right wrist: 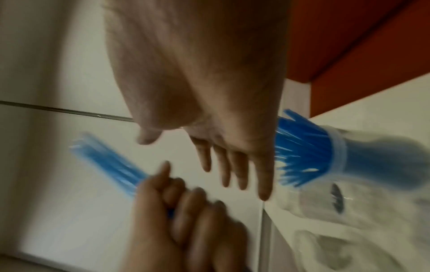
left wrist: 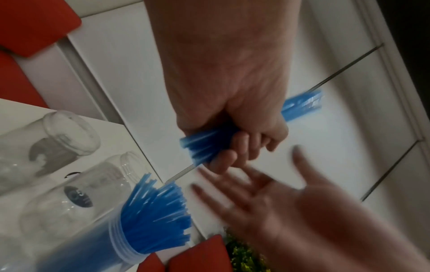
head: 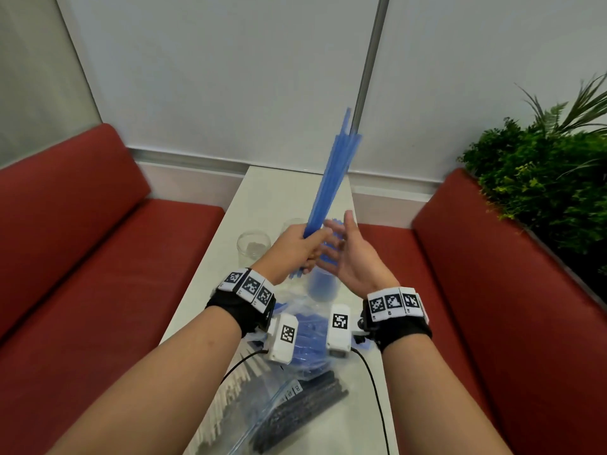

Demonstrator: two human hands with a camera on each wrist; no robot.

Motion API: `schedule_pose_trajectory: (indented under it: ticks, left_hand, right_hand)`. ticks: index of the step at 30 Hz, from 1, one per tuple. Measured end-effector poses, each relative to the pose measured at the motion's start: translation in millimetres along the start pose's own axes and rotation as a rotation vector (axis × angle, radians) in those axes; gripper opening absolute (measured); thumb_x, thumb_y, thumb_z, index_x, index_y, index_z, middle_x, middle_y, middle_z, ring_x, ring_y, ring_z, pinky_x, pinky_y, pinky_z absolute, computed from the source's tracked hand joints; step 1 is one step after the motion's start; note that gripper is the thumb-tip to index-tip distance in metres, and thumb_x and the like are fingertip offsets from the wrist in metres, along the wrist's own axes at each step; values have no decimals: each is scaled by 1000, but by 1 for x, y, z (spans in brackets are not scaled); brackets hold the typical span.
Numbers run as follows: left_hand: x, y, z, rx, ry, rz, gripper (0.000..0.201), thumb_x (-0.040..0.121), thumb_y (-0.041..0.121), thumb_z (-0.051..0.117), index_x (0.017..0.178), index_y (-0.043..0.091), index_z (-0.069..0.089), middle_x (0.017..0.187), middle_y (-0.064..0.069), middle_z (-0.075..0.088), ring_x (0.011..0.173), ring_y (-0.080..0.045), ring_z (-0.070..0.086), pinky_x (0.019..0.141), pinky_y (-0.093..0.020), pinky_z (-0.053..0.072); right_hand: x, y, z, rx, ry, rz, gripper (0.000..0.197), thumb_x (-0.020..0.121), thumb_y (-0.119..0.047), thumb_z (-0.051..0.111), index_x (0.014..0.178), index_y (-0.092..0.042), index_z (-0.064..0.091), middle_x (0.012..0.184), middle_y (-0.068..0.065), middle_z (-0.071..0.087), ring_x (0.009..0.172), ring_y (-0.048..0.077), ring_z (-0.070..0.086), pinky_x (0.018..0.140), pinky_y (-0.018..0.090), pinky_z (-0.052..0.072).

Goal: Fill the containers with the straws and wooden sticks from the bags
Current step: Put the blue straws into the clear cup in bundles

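A bundle of blue straws (head: 328,178) is gripped low in the curled left hand (head: 300,246); the right hand (head: 353,254) is held beside it, fingers spread. Straws could be spilled if the nearly full jar (head: 323,284) is jammed.

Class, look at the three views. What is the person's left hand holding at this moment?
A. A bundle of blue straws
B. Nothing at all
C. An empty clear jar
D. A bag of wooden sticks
A: the left hand has its fingers curled round a bundle of blue straws raised above the table, while the right hand is spread open beside it.
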State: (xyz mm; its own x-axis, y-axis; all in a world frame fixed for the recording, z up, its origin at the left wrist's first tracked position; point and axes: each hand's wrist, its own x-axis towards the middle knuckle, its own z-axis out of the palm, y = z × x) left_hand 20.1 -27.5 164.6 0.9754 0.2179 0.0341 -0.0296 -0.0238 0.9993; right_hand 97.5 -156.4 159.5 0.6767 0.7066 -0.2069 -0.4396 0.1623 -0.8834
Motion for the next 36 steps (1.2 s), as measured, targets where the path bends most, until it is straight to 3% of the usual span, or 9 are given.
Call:
schedule_pose_trajectory:
  ticks: [3,6,9,13,19,25,29,33,36]
  left_hand:
    - [-6,-10,0,29,-273,-214,32,91,42,62,75,19,47,55,2,29,43,-13,23,42,-25,19]
    - [-11,-19,-2,-20,-420,-334,47,89,61,55,65,22,43,55,2,27,41,-12,21,44,-27,15]
    - [-13,-29,-12,-169,-385,-461,59,80,78,46,73,20,50,57,3,31,41,-10,21,43,-25,15]
    - [-7,-42,-21,-426,-117,-611,53,85,65,57,84,12,57,62,0,50,42,-8,41,38,-16,36]
    - [1,-42,-19,-890,108,-650,25,91,17,63,103,-5,62,77,-18,66,63,-25,70,59,-32,61]
    - [1,-53,-24,-866,119,-735,23,96,17,57,89,-5,62,65,-15,61,47,-20,65,45,-27,57]
    - [4,-55,-24,-868,63,-788,26,93,20,60,82,-3,66,64,-12,59,42,-15,59,38,-20,51]
    - [5,-60,-29,-817,-80,-838,21,81,22,69,73,3,68,58,-3,52,33,-4,38,29,-9,21]
    - [3,-67,-32,-824,-97,-853,18,77,19,70,76,2,66,63,-4,52,34,-4,34,30,-10,16]
  right_hand:
    - [6,-34,3,83,-66,-224,57,87,-54,68,129,-20,54,113,11,74,106,26,72,90,44,58]
    - [11,-52,7,112,18,-346,19,89,-33,76,89,-15,70,63,3,56,56,17,58,67,38,54]
    - [12,-56,8,200,134,-421,41,92,-39,72,60,-20,54,52,-3,29,42,12,31,52,29,45]
    - [10,-57,14,179,163,-504,44,90,-37,74,57,-23,49,52,-2,31,44,14,32,52,29,45]
    - [8,-48,27,63,65,-510,21,88,-17,75,84,-16,55,66,6,52,60,22,54,65,34,49]
    - [8,-65,33,59,103,-600,22,85,-13,76,93,-20,56,64,1,56,54,19,52,61,32,51]
    - [9,-66,39,15,82,-589,20,86,-28,79,80,-22,60,54,-2,37,44,14,33,52,28,41]
    - [11,-57,40,21,45,-495,24,85,-34,79,74,-23,61,49,-6,29,40,11,25,50,27,36]
    - [10,-52,38,-11,12,-413,21,81,-34,80,74,-20,66,45,-6,30,40,11,27,54,27,38]
